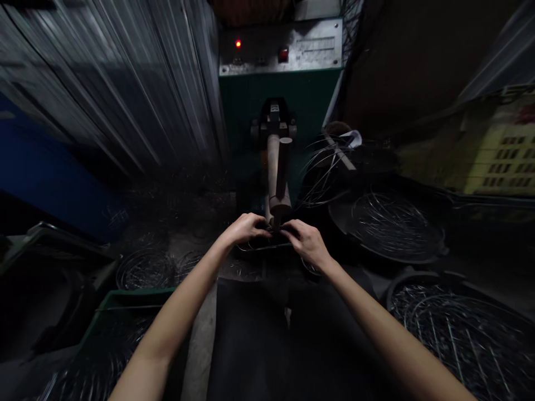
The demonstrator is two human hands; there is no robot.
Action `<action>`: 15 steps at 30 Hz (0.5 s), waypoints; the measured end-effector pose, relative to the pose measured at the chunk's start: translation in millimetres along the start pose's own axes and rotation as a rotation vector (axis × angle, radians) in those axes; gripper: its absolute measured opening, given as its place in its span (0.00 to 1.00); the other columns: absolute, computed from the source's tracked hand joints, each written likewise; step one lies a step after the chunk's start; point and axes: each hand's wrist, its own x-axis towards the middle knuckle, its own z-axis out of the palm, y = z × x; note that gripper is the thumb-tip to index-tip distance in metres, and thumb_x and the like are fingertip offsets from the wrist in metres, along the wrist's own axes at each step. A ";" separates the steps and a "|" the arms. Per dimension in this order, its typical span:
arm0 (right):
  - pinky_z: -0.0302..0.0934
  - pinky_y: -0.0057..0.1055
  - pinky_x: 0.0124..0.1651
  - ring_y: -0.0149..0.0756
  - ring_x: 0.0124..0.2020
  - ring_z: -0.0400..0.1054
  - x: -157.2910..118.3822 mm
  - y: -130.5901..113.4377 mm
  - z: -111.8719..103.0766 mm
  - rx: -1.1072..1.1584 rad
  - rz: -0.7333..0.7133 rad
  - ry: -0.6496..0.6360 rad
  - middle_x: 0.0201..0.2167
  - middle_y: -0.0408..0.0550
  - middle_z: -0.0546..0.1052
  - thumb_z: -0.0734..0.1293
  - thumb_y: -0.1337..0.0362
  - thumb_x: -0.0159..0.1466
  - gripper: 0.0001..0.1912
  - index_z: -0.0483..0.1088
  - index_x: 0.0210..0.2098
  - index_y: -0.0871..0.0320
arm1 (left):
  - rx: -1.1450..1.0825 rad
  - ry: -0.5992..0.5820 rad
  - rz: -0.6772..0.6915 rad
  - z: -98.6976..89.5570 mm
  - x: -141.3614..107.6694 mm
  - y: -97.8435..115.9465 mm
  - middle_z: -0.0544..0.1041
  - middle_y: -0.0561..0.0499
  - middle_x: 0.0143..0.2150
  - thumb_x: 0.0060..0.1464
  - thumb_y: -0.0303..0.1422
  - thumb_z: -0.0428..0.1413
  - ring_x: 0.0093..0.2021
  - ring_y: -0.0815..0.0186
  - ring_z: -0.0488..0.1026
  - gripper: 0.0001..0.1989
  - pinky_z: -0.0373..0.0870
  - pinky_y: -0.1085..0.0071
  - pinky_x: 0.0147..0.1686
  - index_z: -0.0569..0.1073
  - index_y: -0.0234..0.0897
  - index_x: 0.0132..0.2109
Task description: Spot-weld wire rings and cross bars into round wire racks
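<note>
My left hand (246, 227) and my right hand (307, 240) meet from both sides at the lower tip of a spot welder (281, 86). Thumb and fingers are pinched together on each hand. Between them runs a thin metal wire (267, 248), its curve showing just below the fingertips. The wire's ends, close under the welder's cylindrical arm (284, 172), are too dark and small to make out. A red lamp (238, 43) glows on the welder's front panel.
Bent wires fill a round black tub (437, 250) and a nearer basin (393, 295) on the right. A green crate (104, 306) with wire loops stands at lower left. Loose wire coils (146, 270) lie behind it. A yellow crate (480, 172) is at far right.
</note>
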 end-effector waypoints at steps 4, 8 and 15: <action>0.61 0.29 0.37 0.35 0.33 0.69 2.0 -4.1 -0.4 0.035 0.006 0.004 0.33 0.47 0.75 0.62 0.62 0.62 0.07 0.71 0.36 0.56 | -0.027 -0.031 -0.045 -0.5 -0.2 -0.2 0.78 0.51 0.35 0.43 0.40 0.59 0.37 0.63 0.72 0.17 0.64 0.74 0.35 0.77 0.33 0.39; 0.61 0.28 0.34 0.32 0.30 0.67 -3.9 1.6 -7.8 0.092 0.028 0.057 0.32 0.46 0.74 0.63 0.61 0.62 0.07 0.71 0.36 0.55 | -0.071 -0.049 -0.095 -0.1 3.4 -2.2 0.78 0.50 0.34 0.41 0.43 0.60 0.36 0.63 0.72 0.19 0.65 0.73 0.34 0.77 0.32 0.38; 0.61 0.30 0.40 0.33 0.34 0.67 -32.2 55.1 -21.7 0.023 0.161 0.003 0.33 0.46 0.73 0.58 0.60 0.64 0.11 0.70 0.36 0.56 | -0.150 -0.104 -0.049 -0.2 7.0 -15.6 0.78 0.49 0.37 0.40 0.44 0.60 0.40 0.60 0.72 0.22 0.66 0.70 0.40 0.76 0.32 0.39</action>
